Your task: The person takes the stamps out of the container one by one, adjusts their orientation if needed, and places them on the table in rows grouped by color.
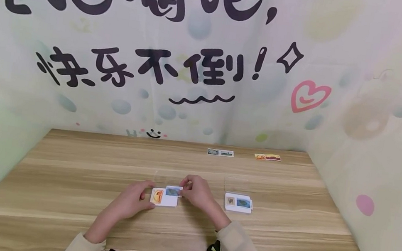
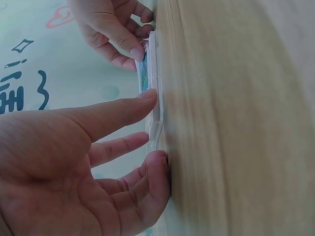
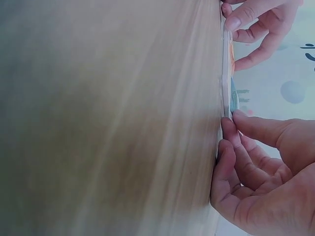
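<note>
A flat clear case with a white card (image 1: 170,202) lies on the wooden table, its transparent lid folded back behind it. On the card's left part is an orange stamp (image 1: 156,196). My left hand (image 1: 130,200) holds the case by its left end, thumb on the near edge and index finger at the far side. My right hand (image 1: 197,192) pinches the right edge of a blue stamp (image 1: 173,191) between thumb and fingertips. This stamp overlaps the card's upper right part and sticks out past its right edge. In the left wrist view, the left thumb (image 2: 142,98) presses against the case's side.
To the right lies a second clear case (image 1: 237,209) with a brown stamp (image 1: 230,201) and a blue stamp (image 1: 243,203) on its white card, lid folded back. Near the back wall lie a grey stamp pair (image 1: 220,153) and an orange-red stamp pair (image 1: 268,157). Printed cloth walls (image 1: 201,121) enclose the table.
</note>
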`<state>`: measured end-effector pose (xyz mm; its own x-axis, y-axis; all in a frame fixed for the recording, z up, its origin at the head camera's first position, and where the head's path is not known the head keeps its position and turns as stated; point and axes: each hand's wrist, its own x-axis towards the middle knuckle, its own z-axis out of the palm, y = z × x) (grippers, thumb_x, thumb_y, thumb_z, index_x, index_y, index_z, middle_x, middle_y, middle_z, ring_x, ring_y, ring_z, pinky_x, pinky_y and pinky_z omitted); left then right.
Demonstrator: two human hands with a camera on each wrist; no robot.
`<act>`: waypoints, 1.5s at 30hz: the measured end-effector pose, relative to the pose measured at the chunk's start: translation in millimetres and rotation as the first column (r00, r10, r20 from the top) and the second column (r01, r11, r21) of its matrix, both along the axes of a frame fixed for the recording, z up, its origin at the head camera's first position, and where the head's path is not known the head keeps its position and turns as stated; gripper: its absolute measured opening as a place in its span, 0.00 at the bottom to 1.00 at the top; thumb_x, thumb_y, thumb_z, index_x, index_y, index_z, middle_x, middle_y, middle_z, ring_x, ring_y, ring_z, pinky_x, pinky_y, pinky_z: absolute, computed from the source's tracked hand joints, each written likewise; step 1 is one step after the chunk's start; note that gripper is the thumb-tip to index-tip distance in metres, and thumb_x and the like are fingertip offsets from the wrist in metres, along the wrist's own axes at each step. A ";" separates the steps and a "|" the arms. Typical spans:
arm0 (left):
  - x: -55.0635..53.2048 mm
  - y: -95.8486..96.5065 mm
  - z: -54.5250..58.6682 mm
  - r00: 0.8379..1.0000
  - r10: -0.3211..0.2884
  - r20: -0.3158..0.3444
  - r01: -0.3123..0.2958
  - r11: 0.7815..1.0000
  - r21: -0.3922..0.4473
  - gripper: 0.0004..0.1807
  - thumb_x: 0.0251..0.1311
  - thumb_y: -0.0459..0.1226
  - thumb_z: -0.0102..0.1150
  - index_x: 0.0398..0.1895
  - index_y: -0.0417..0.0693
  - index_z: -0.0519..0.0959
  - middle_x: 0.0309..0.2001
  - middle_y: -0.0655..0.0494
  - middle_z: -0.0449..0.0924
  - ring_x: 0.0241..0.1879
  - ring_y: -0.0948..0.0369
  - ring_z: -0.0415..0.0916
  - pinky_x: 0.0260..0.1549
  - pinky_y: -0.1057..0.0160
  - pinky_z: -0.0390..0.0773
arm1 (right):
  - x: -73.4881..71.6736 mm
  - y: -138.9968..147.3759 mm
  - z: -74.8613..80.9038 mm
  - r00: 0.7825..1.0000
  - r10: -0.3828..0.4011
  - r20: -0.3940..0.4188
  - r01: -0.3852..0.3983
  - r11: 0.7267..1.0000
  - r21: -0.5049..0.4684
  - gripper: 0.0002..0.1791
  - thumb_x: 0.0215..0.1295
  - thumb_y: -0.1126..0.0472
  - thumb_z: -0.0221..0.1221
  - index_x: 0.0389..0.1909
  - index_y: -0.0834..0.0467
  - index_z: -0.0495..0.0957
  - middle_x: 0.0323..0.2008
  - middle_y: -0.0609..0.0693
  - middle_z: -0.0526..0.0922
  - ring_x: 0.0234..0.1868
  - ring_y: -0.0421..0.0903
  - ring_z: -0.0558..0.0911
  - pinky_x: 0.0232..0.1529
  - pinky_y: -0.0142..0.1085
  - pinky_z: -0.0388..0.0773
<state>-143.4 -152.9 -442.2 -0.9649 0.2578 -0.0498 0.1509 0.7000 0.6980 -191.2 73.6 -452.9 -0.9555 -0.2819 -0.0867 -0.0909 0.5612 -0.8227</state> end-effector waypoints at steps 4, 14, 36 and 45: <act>-0.4 -0.9 0.5 1.000 0.007 0.007 -0.007 1.000 -0.004 0.27 0.57 0.32 0.77 0.60 0.37 0.80 0.25 0.56 0.67 0.25 0.60 0.62 0.25 0.66 0.61 | 0.0 -0.5 1.0 1.000 0.000 0.004 0.000 1.000 -0.008 0.07 0.65 0.70 0.70 0.39 0.64 0.82 0.24 0.49 0.79 0.24 0.41 0.73 0.25 0.30 0.69; -0.4 -2.0 0.5 1.000 -0.006 -0.001 0.006 1.000 0.003 0.28 0.57 0.33 0.77 0.60 0.36 0.79 0.25 0.55 0.67 0.25 0.60 0.62 0.26 0.65 0.61 | -0.2 -1.1 2.1 1.000 0.007 0.014 -0.006 1.000 -0.013 0.06 0.66 0.71 0.69 0.40 0.64 0.81 0.22 0.50 0.79 0.22 0.40 0.72 0.24 0.30 0.67; 0.5 -0.3 2.8 1.000 -0.009 0.004 0.009 1.000 0.000 0.26 0.59 0.32 0.76 0.60 0.36 0.79 0.25 0.55 0.67 0.25 0.60 0.61 0.25 0.65 0.60 | -2.7 -0.3 6.1 1.000 0.005 0.030 -0.005 1.000 -0.014 0.03 0.70 0.69 0.65 0.41 0.63 0.82 0.25 0.53 0.82 0.21 0.40 0.71 0.23 0.30 0.65; 0.0 -0.4 2.1 1.000 -0.009 0.020 0.009 1.000 0.016 0.26 0.58 0.32 0.76 0.60 0.37 0.79 0.26 0.55 0.67 0.25 0.60 0.62 0.25 0.65 0.60 | -3.2 0.8 8.5 1.000 0.008 0.021 -0.008 1.000 -0.005 0.03 0.71 0.70 0.65 0.42 0.64 0.82 0.25 0.54 0.84 0.22 0.40 0.72 0.24 0.30 0.66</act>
